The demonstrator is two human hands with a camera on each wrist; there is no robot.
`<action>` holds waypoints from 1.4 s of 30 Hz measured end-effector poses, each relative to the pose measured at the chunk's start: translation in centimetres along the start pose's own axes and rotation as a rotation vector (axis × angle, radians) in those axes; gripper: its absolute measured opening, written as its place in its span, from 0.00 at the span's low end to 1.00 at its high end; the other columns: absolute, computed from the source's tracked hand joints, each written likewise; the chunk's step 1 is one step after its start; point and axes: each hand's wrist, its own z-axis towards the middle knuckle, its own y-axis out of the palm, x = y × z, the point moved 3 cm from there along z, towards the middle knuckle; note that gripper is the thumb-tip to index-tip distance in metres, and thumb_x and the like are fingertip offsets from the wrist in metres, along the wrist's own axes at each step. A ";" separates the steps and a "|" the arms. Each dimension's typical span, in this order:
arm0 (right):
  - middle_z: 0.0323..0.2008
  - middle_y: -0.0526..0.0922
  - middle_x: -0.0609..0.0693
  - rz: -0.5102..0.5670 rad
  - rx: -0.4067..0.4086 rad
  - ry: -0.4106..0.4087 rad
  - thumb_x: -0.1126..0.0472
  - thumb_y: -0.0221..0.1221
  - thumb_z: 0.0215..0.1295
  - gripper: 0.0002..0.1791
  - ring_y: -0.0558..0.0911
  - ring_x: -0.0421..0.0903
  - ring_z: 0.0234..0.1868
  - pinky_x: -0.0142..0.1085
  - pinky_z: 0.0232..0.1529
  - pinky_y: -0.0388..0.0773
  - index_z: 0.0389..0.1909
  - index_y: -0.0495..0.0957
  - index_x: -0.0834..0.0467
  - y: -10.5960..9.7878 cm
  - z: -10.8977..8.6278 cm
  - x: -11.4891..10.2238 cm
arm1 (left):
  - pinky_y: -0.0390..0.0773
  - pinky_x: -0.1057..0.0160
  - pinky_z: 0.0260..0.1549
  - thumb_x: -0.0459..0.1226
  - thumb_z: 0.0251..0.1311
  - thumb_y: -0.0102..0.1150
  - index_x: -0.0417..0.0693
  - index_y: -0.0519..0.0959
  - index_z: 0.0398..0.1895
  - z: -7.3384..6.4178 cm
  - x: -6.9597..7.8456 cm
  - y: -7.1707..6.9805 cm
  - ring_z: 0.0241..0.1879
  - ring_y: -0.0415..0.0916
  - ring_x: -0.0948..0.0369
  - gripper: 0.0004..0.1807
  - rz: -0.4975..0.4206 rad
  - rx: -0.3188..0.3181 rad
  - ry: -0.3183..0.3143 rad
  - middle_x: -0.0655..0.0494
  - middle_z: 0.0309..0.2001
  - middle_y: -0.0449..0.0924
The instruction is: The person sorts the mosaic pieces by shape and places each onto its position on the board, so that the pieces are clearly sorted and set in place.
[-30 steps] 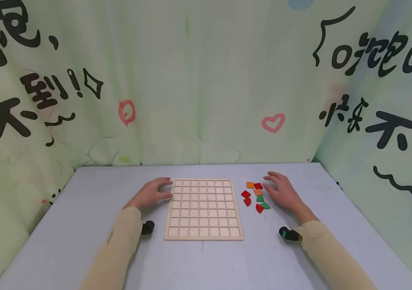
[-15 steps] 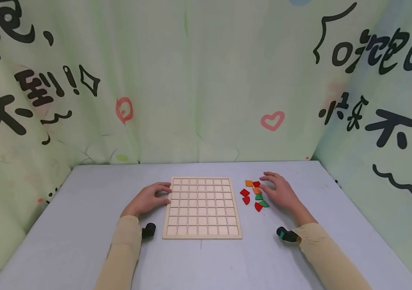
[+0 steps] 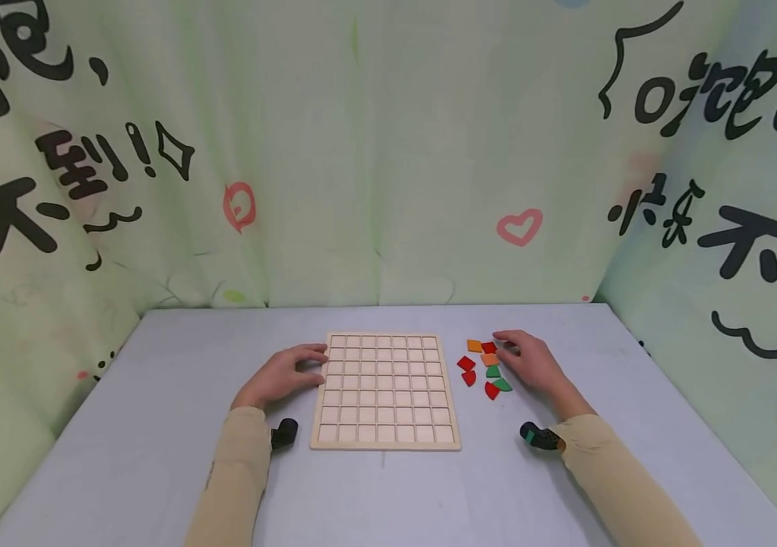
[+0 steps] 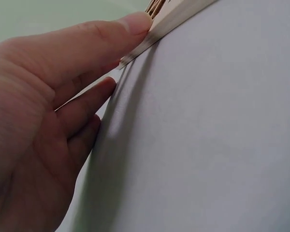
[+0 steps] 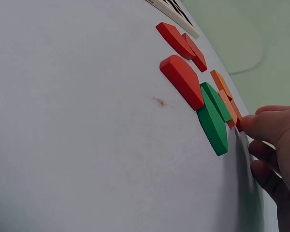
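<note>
A pale wooden grid board (image 3: 385, 392) with rows of square cells lies flat in the middle of the table. My left hand (image 3: 283, 374) rests at its left edge, thumb and fingertips right at the frame. In the left wrist view the thumb (image 4: 137, 23) lies against the board's edge (image 4: 176, 19). Over on the right, my right hand (image 3: 530, 362) reaches to the small coloured pieces. Its thumb and forefinger are spread beside a red piece (image 3: 489, 347). In the right wrist view a fingertip (image 5: 250, 124) overlaps the end of that piece.
Close by lie two orange pieces (image 3: 474, 346), two green pieces (image 3: 501, 385) and several red pieces (image 3: 466, 363), right of the board. Black wrist mounts (image 3: 284, 433) stick out below both hands. A printed curtain (image 3: 374, 152) surrounds the white table (image 3: 388, 501).
The left hand's fingers have come onto the board's left edge. My right hand has moved slightly left and lower, its fingertips now closer to the red piece. The pieces stay in place.
</note>
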 end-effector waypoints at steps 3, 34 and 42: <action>0.59 0.76 0.64 -0.005 -0.019 -0.016 0.65 0.58 0.68 0.21 0.74 0.62 0.58 0.58 0.59 0.73 0.61 0.74 0.64 0.1 0.3 0.2 | 0.58 0.48 0.70 0.40 0.56 0.70 0.45 0.81 0.55 0.1 0.1 0.1 0.72 0.57 0.50 0.22 -0.003 -0.004 -0.008 0.55 0.68 0.69; 0.52 0.79 0.64 -0.083 -0.021 -0.090 0.66 0.61 0.66 0.18 0.76 0.62 0.55 0.57 0.57 0.75 0.56 0.78 0.65 0.1 1.3 0.5 | 0.58 0.47 0.70 0.38 0.58 0.68 0.43 0.80 0.57 -0.1 0.6 -0.3 0.72 0.57 0.48 0.23 0.023 -0.023 0.026 0.53 0.68 0.68; 0.51 0.78 0.64 -0.056 0.011 -0.071 0.66 0.59 0.68 0.17 0.76 0.61 0.53 0.56 0.56 0.75 0.56 0.78 0.67 0.0 1.3 0.0 | 0.58 0.47 0.70 0.38 0.57 0.69 0.42 0.80 0.56 -0.2 0.6 -0.3 0.71 0.57 0.48 0.22 0.017 -0.020 0.030 0.52 0.68 0.69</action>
